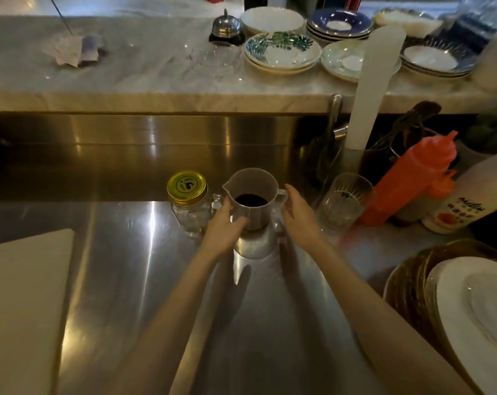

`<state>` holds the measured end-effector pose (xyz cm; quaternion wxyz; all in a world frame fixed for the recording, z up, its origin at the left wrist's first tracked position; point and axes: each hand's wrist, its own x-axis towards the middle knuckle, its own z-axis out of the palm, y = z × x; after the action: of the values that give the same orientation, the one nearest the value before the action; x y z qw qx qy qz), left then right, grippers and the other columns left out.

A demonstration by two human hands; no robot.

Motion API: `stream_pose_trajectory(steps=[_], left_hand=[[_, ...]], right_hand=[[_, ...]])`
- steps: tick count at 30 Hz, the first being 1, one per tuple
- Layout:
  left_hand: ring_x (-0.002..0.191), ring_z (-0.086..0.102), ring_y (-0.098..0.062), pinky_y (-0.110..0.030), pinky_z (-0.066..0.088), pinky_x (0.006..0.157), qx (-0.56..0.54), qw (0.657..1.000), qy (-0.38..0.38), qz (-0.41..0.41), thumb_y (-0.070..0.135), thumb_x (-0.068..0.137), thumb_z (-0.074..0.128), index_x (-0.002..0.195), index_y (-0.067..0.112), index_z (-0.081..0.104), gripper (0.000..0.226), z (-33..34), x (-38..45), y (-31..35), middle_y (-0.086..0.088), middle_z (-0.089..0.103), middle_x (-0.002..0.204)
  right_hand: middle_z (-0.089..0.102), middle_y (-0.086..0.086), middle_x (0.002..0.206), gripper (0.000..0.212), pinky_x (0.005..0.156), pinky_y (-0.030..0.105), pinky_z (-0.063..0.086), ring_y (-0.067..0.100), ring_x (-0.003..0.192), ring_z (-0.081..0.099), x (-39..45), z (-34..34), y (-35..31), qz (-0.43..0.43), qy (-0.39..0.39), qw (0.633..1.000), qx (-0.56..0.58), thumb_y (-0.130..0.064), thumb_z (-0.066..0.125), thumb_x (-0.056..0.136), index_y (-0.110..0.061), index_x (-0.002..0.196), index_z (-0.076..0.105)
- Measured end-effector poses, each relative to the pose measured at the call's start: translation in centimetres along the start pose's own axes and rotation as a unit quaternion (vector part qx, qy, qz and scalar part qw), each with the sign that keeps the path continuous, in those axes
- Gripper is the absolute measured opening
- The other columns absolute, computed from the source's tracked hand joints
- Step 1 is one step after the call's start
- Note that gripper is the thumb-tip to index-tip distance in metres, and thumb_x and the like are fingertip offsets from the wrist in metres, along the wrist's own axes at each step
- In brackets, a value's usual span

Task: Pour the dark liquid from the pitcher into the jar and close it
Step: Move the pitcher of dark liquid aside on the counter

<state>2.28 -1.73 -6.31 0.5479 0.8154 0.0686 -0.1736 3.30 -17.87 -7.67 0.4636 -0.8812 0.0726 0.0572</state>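
A translucent plastic pitcher stands upright on the steel counter, with dark liquid low inside it. Its spout points left and its handle points right. Just left of it, touching or nearly so, stands a clear glass jar with a handle, closed by a gold lid. My left hand wraps the pitcher's lower left side, thumb on the wall and fingers across the front. My right hand is beside the pitcher's handle with fingers apart, holding nothing.
A drinking glass, an orange squeeze bottle and a utensil holder stand right of the pitcher. Stacked plates sit at the near right, a white board at the near left. Bowls and saucers fill the raised marble ledge behind.
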Motion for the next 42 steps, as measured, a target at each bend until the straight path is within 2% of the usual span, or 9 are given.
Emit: stream_pose_trajectory(steps=[3,7,9,14,20,24,33,37,42], left_hand=[[0.126,0.045,-0.018,-0.045,0.037,0.107,-0.03,0.999,-0.009,-0.006,0.032,0.07,0.054,0.137,0.041,0.03,0.072,0.0,-0.1,-0.1,0.002,0.05,0.137],[0.124,0.047,-0.016,-0.039,0.038,0.105,-0.055,0.998,-0.009,-0.006,0.031,0.068,0.057,0.135,0.039,0.036,0.07,0.0,-0.9,-0.4,0.003,0.054,0.133],[0.125,0.047,-0.015,-0.04,0.038,0.107,-0.056,0.998,-0.01,0.0,0.033,0.07,0.057,0.136,0.039,0.035,0.07,-0.1,-1.6,-0.8,0.004,0.054,0.134],[0.128,0.043,-0.016,-0.044,0.036,0.108,-0.043,0.999,-0.024,0.011,0.033,0.069,0.057,0.138,0.037,0.032,0.073,-0.1,-4.4,-1.9,0.004,0.05,0.138],[0.127,0.044,-0.017,-0.041,0.038,0.105,-0.04,0.999,-0.033,0.007,0.031,0.066,0.054,0.136,0.038,0.035,0.073,0.0,-8.1,-3.5,0.005,0.051,0.136],[0.127,0.043,-0.017,-0.043,0.037,0.106,-0.032,0.999,-0.033,0.004,0.028,0.068,0.053,0.138,0.042,0.028,0.076,0.5,-11.2,-4.3,0.005,0.051,0.137],[0.121,0.046,0.002,0.003,0.038,0.078,-0.078,0.996,-0.016,0.045,0.002,0.082,0.055,0.134,0.032,0.04,0.062,3.0,-18.2,-6.2,0.011,0.054,0.129],[0.094,0.046,0.03,0.005,0.037,0.071,-0.094,0.993,-0.022,0.069,-0.01,0.081,0.047,0.121,0.039,0.039,0.063,3.8,-20.6,-5.9,0.025,0.053,0.111],[0.086,0.041,0.037,0.01,0.033,0.067,-0.083,0.995,-0.04,0.049,0.0,0.086,0.049,0.118,0.051,0.031,0.063,4.8,-21.9,-6.8,0.032,0.048,0.108]], right_hand=[[0.051,0.01,0.131,0.036,0.092,0.029,0.042,0.02,0.116,0.049,-0.4,0.3,0.4,-0.017,0.042,0.999,0.002,-0.007,0.04,0.097,-0.012,0.133,0.039],[0.062,0.007,0.106,0.021,0.062,0.01,0.038,0.013,0.089,0.055,-1.7,0.2,1.0,-0.046,0.074,0.996,-0.012,-0.012,0.042,0.098,-0.009,0.116,0.052],[0.063,0.008,0.096,0.018,0.055,0.012,0.037,0.015,0.082,0.056,-2.5,0.2,1.2,-0.062,0.084,0.994,-0.013,-0.01,0.045,0.097,-0.007,0.11,0.056],[0.059,0.002,0.085,0.014,0.06,-0.001,0.037,0.01,0.073,0.052,-5.9,0.7,1.6,-0.092,0.096,0.991,-0.017,-0.007,0.047,0.095,-0.007,0.101,0.059],[0.057,-0.004,0.084,0.013,0.061,-0.002,0.036,0.0,0.071,0.051,-10.9,1.5,2.3,-0.078,0.077,0.994,-0.003,-0.012,0.046,0.096,-0.009,0.1,0.058],[0.059,-0.003,0.085,0.013,0.062,-0.003,0.036,0.006,0.074,0.053,-14.0,1.8,3.0,-0.069,0.094,0.993,0.009,-0.01,0.047,0.095,-0.008,0.101,0.059],[0.062,-0.003,0.088,0.014,0.067,-0.001,0.037,0.01,0.08,0.058,-20.5,1.7,4.8,-0.071,0.148,0.986,0.024,-0.012,0.049,0.095,-0.01,0.104,0.06],[0.062,-0.003,0.088,0.014,0.066,0.001,0.039,0.011,0.081,0.059,-22.4,1.3,5.3,-0.08,0.156,0.984,0.024,-0.011,0.05,0.095,-0.011,0.104,0.059],[0.061,-0.003,0.089,0.015,0.065,-0.002,0.036,-0.001,0.078,0.055,-23.7,1.0,6.0,-0.065,0.149,0.986,0.019,-0.011,0.048,0.095,-0.009,0.107,0.058]])
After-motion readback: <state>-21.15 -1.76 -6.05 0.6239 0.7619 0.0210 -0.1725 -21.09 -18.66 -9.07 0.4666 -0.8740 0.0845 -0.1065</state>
